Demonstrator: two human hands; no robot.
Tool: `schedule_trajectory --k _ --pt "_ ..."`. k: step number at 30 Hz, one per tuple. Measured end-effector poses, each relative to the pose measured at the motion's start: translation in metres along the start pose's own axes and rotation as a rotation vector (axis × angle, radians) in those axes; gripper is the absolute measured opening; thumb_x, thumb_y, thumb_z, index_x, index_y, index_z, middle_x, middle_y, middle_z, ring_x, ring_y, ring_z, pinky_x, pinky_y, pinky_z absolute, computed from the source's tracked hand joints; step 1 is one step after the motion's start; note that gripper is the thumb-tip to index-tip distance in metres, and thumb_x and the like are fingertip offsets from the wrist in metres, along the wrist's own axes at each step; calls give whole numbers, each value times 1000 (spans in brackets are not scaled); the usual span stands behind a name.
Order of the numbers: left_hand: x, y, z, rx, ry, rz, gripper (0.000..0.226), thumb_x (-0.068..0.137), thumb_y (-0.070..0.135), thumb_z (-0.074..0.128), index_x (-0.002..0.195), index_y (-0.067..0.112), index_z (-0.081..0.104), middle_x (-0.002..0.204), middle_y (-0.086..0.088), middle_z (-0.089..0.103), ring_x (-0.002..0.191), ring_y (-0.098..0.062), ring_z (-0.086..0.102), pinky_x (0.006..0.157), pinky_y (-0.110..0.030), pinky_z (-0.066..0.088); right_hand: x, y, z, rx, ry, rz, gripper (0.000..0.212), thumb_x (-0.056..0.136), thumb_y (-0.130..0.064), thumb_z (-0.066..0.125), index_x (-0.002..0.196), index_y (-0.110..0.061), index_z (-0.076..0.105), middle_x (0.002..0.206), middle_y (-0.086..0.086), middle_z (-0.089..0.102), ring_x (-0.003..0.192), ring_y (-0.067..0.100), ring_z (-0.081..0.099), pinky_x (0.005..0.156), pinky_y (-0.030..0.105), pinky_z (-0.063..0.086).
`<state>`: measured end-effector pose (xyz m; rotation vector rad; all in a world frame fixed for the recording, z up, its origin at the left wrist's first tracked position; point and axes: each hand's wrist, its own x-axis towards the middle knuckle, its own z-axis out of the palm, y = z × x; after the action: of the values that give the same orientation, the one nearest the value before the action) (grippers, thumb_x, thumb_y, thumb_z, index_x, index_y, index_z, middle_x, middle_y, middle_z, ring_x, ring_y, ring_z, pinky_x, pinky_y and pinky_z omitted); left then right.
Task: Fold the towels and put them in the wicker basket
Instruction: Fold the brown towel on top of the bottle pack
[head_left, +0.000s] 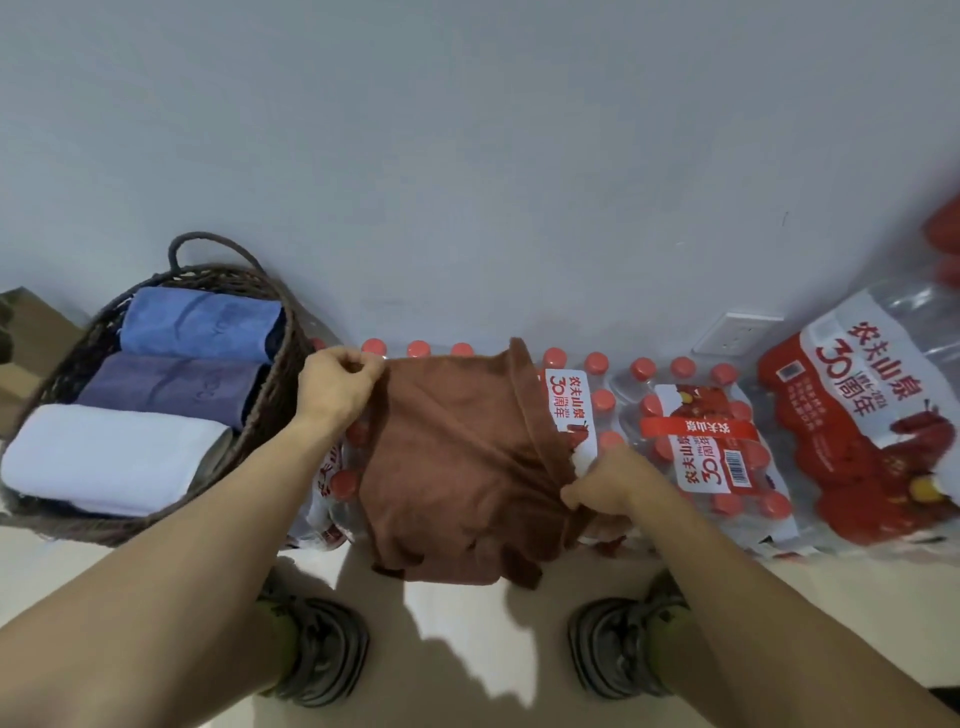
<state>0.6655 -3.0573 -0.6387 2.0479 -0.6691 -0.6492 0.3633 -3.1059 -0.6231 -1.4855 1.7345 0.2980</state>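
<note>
A brown towel lies crumpled over a pack of water bottles in the middle, its lower edge hanging over the pack's front. My left hand pinches the towel's far left corner. My right hand grips its near right edge. To the left stands the dark wicker basket. Inside it lie three folded towels side by side: a blue towel at the back, a purple towel in the middle and a white towel at the front.
Shrink-wrapped packs of red-capped water bottles line the base of the pale wall, with a larger pack at the right. A wall socket sits behind them. A cardboard box is at the far left. My two shoes stand on the light floor.
</note>
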Motion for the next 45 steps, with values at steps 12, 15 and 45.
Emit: schedule_trajectory --k 12,15,45 --pt "35 12 23 -197 -49 -132 29 73 27 86 78 7 65 79 -7 71 76 -18 68 76 -30 57 40 -57 16 -147 565 -418 70 80 -63 64 127 -16 45 125 7 51 117 28 52 92 41 48" --pt "38 11 30 -174 -12 -125 23 77 0 78 78 14 59 71 1 61 71 -15 62 58 -11 52 56 -69 25 -249 595 -546 43 90 -44 58 118 -11 52 120 11 53 109 31 55 86 38 47" --pt "59 -10 49 508 103 284 14 100 32 41 95 19 40 68 -1 50 71 -34 54 64 -41 42 96 -25 -33 173 604 -259 23 98 -23 50 85 -8 62 82 8 65 78 26 61 71 33 50"
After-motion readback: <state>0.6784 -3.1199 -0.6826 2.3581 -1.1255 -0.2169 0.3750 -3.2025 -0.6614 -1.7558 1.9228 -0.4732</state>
